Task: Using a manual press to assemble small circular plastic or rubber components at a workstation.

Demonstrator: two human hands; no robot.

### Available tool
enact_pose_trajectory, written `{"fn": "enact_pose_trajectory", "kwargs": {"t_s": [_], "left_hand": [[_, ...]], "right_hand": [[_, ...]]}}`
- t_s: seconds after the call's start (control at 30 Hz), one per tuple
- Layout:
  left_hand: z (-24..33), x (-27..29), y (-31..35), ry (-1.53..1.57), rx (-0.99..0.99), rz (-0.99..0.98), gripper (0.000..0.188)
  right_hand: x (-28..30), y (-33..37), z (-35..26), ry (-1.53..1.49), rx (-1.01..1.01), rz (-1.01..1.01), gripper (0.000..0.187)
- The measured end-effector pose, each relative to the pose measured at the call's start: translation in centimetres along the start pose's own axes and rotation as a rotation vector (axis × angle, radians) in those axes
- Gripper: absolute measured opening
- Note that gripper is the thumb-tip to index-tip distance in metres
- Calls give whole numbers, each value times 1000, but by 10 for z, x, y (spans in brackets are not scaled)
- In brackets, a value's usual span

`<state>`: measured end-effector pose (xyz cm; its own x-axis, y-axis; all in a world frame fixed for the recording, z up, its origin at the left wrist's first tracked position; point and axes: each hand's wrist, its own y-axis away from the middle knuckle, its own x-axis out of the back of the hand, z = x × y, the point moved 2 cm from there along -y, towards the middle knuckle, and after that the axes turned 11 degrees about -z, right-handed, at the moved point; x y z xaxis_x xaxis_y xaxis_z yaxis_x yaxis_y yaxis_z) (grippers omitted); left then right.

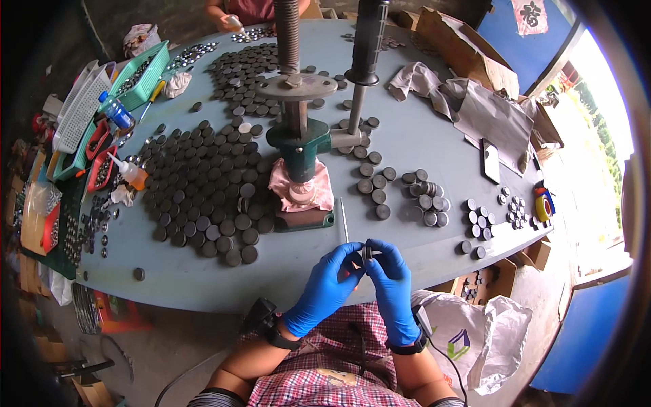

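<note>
My blue-gloved left hand (330, 283) and right hand (391, 281) meet over the table's near edge. Between their fingertips they pinch a small dark round disc (367, 253), turned edge-on. A thin metal rod (344, 220) runs from the tabletop toward my left fingers, and a bit of red shows below them; whether that hand grips the rod, I cannot tell. Beyond my hands stands a green hand press (298, 152) with a long black-gripped lever (368, 44). Pink cloth (325, 178) wraps around its lower part. A wide spread of black discs (203, 176) covers the table left of it.
More discs lie in small groups (480, 220) at right, near a phone (489, 161) and tape roll (544, 207). Brown paper (485, 115) lies behind. Green baskets (140, 76), a blue-capped bottle (116, 110) and a glue bottle (132, 173) line the left. Another person's hand (227, 24) works opposite.
</note>
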<state>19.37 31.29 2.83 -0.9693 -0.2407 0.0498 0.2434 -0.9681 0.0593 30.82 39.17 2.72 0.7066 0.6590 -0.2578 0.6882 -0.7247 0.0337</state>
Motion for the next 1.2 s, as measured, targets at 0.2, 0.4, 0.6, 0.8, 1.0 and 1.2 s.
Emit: {"fn": "enact_pose_trajectory", "kwargs": {"t_s": [0.2,0.4,0.6,0.8,1.0,1.2], "left_hand": [[-8,24,-24,-330,-253,140,46],[-25,47,-25,-374,-305,195,35],[-31,54,-26,-203,-183,162,35],[-28,43,-18,-72,-96,128,33],[-29,44,-20,-690,-366,69,24],[-27,49,-27,-274,-207,40,25]], "right_hand": [[32,-43,29,1297,204,144,66],[19,-136,21,1359,189,111,89],[18,-246,35,1643,112,89,93],[-19,-346,54,1614,304,77,82],[-50,-439,42,1336,284,-4,77],[8,-386,-2,632,260,-98,39]]}}
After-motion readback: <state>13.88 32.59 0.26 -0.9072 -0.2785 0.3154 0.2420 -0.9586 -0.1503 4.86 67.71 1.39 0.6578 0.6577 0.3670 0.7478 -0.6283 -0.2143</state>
